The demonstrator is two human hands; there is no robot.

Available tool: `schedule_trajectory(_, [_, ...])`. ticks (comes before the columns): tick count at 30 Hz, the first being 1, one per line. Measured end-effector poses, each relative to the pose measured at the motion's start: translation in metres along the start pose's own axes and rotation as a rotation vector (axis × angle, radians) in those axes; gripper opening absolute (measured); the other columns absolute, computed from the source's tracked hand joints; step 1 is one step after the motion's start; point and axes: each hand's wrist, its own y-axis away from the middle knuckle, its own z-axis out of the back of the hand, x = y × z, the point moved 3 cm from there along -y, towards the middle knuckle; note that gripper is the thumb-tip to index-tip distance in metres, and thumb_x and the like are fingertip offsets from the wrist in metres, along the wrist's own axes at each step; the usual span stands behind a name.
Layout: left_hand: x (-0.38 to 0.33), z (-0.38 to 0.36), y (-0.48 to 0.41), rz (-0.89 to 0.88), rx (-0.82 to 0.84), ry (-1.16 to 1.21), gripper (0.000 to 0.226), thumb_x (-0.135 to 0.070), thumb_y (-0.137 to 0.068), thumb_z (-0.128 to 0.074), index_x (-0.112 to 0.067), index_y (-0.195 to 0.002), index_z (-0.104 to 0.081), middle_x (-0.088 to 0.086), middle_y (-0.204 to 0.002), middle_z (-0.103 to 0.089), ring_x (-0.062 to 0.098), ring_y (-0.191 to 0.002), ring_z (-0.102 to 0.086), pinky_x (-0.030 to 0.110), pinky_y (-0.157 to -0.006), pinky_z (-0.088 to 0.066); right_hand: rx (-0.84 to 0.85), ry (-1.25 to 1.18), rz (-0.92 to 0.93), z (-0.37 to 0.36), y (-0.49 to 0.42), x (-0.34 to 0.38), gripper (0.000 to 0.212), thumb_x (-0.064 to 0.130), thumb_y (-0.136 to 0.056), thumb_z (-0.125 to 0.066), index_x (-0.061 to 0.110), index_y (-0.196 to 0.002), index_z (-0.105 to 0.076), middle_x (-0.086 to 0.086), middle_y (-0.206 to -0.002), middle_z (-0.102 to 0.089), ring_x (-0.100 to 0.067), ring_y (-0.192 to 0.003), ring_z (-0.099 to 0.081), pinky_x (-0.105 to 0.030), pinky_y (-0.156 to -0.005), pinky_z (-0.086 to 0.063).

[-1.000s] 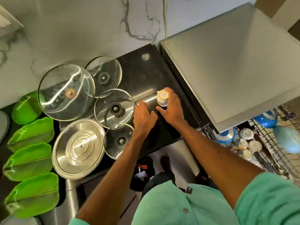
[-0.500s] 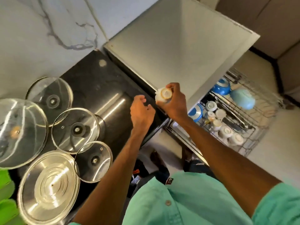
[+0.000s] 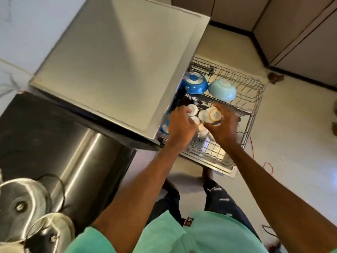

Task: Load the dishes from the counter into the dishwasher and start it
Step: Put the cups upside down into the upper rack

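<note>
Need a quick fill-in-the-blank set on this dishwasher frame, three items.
The right hand holds a cup with an ____ rim.
The light blue bowl lies ____ in the wire rack.
The left hand reaches among small ____ cups.
Answers: orange; upside down; white.

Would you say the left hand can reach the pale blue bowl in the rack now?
Probably yes: the bowl sits uncovered in the pulled-out rack, just beyond the left hand, clear from above.

Mint-green shirt [image 3: 164,240], dark printed trousers [image 3: 218,196]
</note>
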Motion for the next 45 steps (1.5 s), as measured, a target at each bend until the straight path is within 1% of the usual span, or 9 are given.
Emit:
schedule_trajectory(2, [-0.007,-0.033,-0.014,0.022,0.062,-0.03,0.031,-0.007,-0.082,-0.068,-0.012,-0.112,-0.063,0.007,-0.113,-0.065,0.024,-0.108,-0.06,0.039,-0.091,-0.051,0.021,0.034,-0.031,0.014,-0.019,-0.034,0.074,0.013,-0.065,-0.093,0.012,-0.132,-0.062,-0.004,-0.125,-0.062,-0.014,-0.105,-0.057,-0.003,-0.074,-0.047])
schedule_trajectory(3, [-0.01,-0.05,-0.02,0.032,0.092,-0.054,0.032,-0.008,-0.083,-0.069,-0.011,-0.114,-0.064,0.007,-0.114,-0.065,0.024,-0.11,-0.059,0.04,-0.089,-0.053,0.028,0.052,-0.049,0.019,-0.029,-0.052,0.071,0.013,-0.066,-0.092,0.011,-0.131,-0.063,-0.004,-0.123,-0.063,-0.013,-0.104,-0.055,-0.001,-0.074,-0.04])
schedule_trajectory(8, [0.001,-0.133,-0.051,0.085,0.177,-0.256,0.042,-0.015,-0.084,-0.075,-0.008,-0.124,-0.062,0.01,-0.12,-0.064,0.025,-0.113,-0.058,0.035,-0.086,-0.052,0.099,0.165,-0.119,0.014,-0.08,-0.145,0.07,0.014,-0.066,-0.09,0.011,-0.13,-0.062,-0.013,-0.125,-0.067,-0.03,-0.111,-0.061,-0.037,-0.093,-0.048])
schedule_trajectory(11, [0.013,-0.173,-0.064,0.124,0.184,-0.322,0.048,-0.016,-0.081,-0.077,-0.005,-0.125,-0.061,0.012,-0.12,-0.065,0.027,-0.112,-0.06,0.036,-0.085,-0.054,0.209,0.241,-0.117,-0.007,-0.098,-0.188,0.075,0.023,-0.068,-0.09,0.013,-0.135,-0.058,-0.016,-0.129,-0.065,-0.036,-0.117,-0.059,-0.046,-0.098,-0.049])
schedule_trajectory(17, [0.032,-0.224,-0.079,0.167,0.194,-0.408,0.059,-0.017,-0.083,-0.074,-0.002,-0.135,-0.05,0.015,-0.133,-0.056,0.028,-0.123,-0.052,0.041,-0.099,-0.051,0.416,0.321,-0.031,-0.053,-0.116,-0.232,0.064,0.026,-0.072,-0.085,0.018,-0.13,-0.057,-0.017,-0.123,-0.065,-0.037,-0.116,-0.058,-0.044,-0.095,-0.046])
schedule_trajectory(22, [0.05,-0.248,-0.08,0.194,0.173,-0.42,0.054,-0.02,-0.085,-0.07,-0.002,-0.133,-0.052,0.014,-0.131,-0.058,0.027,-0.123,-0.052,0.039,-0.098,-0.052,0.43,0.379,0.026,-0.072,-0.123,-0.247,0.071,0.015,-0.074,-0.085,0.011,-0.137,-0.051,-0.021,-0.131,-0.058,-0.04,-0.121,-0.053,-0.047,-0.095,-0.049])
schedule_trajectory(31, [0.063,-0.273,-0.072,0.228,0.136,-0.391,0.043,-0.016,-0.083,-0.069,-0.006,-0.123,-0.056,0.012,-0.126,-0.06,0.026,-0.12,-0.052,0.04,-0.095,-0.052,0.601,0.512,0.111,-0.081,-0.135,-0.256,0.073,0.029,-0.086,-0.077,0.011,-0.147,-0.043,-0.023,-0.146,-0.044,-0.041,-0.136,-0.041,-0.05,-0.105,-0.043])
schedule_trajectory(37, [0.065,-0.274,-0.071,0.247,0.121,-0.373,0.044,-0.015,-0.082,-0.071,-0.006,-0.122,-0.057,0.012,-0.124,-0.06,0.026,-0.12,-0.052,0.042,-0.095,-0.053,0.556,0.408,0.101,-0.077,-0.133,-0.251,0.065,0.011,-0.08,-0.081,0.008,-0.136,-0.05,-0.022,-0.133,-0.049,-0.04,-0.115,-0.057,-0.049,-0.093,-0.051])
schedule_trajectory(45, [0.057,-0.268,-0.062,0.222,0.097,-0.339,0.046,-0.013,-0.082,-0.07,-0.006,-0.125,-0.057,0.012,-0.129,-0.059,0.027,-0.124,-0.05,0.044,-0.1,-0.05,0.569,0.363,0.128,-0.068,-0.128,-0.254,0.064,0.022,-0.089,-0.075,0.008,-0.143,-0.043,-0.02,-0.136,-0.059,-0.04,-0.126,-0.056,-0.052,-0.101,-0.049])
